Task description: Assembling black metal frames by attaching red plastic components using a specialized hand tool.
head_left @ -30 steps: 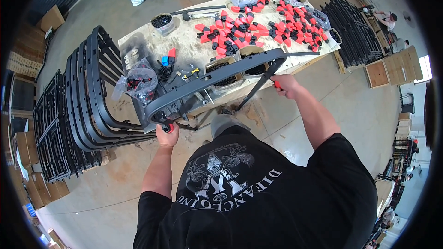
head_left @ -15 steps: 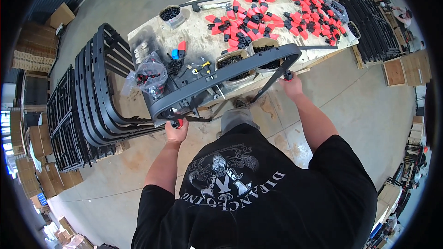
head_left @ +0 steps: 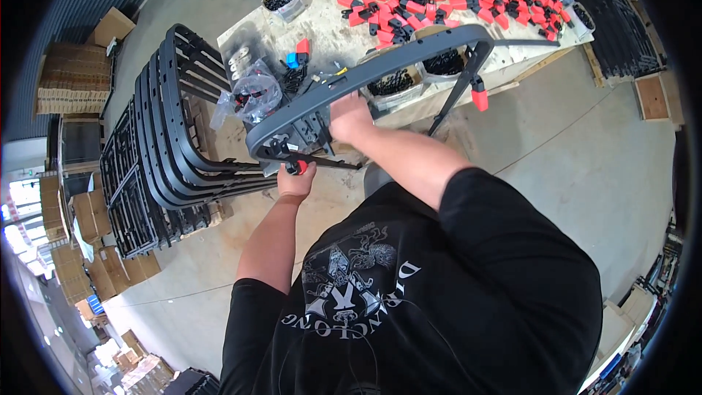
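Observation:
A dark grey metal frame (head_left: 380,67) with rounded corners leans across the table's near edge. At its left lower corner my left hand (head_left: 295,184) is closed around a red and black plastic piece (head_left: 298,167) attached to the frame. A matching red and black piece (head_left: 479,95) sits by itself on the frame's right leg. My right hand (head_left: 351,118) reaches across to the middle of the frame, close to the table edge; its fingers are hidden behind the bar. Partly covered by the frame near that hand is a yellow-handled tool (head_left: 341,71).
Many red and black pieces (head_left: 409,7) lie heaped on the table (head_left: 322,36). White tubs of small black parts (head_left: 284,3) stand around them. A clear plastic bag (head_left: 257,96) lies at the left. Similar frames (head_left: 157,124) are stacked left, near cardboard boxes (head_left: 77,77).
My right hand has left the red and black piece at the frame's right side and moved left to the frame's middle. My left hand stays at its corner.

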The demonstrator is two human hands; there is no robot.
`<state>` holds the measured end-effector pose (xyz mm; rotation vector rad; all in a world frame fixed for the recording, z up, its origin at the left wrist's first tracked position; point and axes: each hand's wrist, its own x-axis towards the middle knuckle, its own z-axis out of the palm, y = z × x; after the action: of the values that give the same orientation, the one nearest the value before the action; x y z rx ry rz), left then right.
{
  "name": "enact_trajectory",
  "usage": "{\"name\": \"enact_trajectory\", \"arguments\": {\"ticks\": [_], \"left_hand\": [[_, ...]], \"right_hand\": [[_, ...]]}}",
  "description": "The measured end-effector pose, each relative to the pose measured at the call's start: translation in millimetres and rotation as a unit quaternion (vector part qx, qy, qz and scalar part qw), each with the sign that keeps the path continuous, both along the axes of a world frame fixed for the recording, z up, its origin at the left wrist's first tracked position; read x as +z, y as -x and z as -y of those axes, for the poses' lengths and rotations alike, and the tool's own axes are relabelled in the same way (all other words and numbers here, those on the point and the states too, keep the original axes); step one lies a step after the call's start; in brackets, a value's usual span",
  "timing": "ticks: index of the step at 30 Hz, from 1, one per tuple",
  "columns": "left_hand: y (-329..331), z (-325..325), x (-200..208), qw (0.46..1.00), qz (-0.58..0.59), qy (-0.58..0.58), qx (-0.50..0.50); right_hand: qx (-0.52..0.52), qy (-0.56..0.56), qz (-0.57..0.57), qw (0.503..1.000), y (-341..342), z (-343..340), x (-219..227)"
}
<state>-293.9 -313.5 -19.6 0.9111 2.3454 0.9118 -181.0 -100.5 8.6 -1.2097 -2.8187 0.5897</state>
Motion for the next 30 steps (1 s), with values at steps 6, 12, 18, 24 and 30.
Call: {"name": "enact_trajectory", "arguments": {"ticks": [6,12,18,24,30], "left_hand": [[0,-1,-11,0.998,0.052,-0.008,0.021],[8,9,-19,0.999,0.03,-0.006,0.023],[-4,-6,3,0.999,0.018,0.032,0.007],[-42,19,-24,0.96,0.161,-0.038,0.225],[-153,-58,96,0.911,0.394,-0.101,-0.073]], "right_hand": [[-0.09,0.12,0.12,0.981,25,-27,-54],[-0.115,0.225,0.033,0.967,-10,-8,-1],[-0.061,0.375,-0.165,0.91,-105,20,-21],[0.06,0.274,-0.135,0.95,-183,10,57],[0.074,0.267,-0.161,0.947,-221,-15,94]]}}
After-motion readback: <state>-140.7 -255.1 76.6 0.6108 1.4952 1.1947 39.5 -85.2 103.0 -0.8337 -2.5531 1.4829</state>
